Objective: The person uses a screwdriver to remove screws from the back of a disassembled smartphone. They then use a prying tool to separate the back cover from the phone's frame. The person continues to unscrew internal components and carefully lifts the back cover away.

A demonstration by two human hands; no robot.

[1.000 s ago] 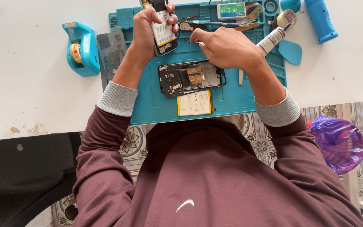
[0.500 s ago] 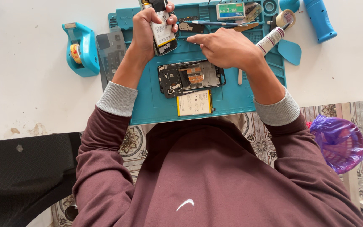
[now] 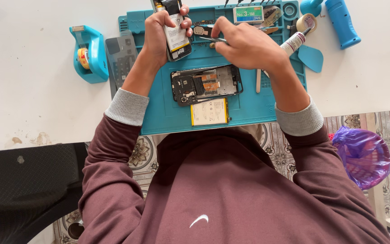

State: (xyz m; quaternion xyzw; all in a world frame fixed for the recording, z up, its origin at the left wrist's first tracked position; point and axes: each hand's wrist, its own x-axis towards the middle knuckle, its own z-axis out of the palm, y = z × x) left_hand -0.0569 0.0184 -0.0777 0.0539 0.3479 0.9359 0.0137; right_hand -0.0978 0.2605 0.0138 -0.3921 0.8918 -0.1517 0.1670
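Both hands grip: left hand (image 3: 161,34) clasps an opened phone (image 3: 173,28), right hand (image 3: 249,45) pinches tweezers (image 3: 213,39); mat tray (image 3: 294,9) holds tape.

teal work mat (image 3: 249,108), blue tape dispenser (image 3: 89,54), maroon sleeves with grey cuffs (image 3: 126,106), purple bag (image 3: 364,156).

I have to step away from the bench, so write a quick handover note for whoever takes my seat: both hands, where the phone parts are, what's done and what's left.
Left hand: gripping an opened black smartphone body, held up over the far edge of the teal silicone repair mat.
Right hand: pinching thin metal tweezers, tips pointing toward the held phone.
On the mat: a second opened black phone frame with exposed circuit boards; below it a flat white-and-yellow battery, lying loose.
Done: both phones are open, one battery is out.
Left: the tweezer work on the held phone; nothing is reassembled.
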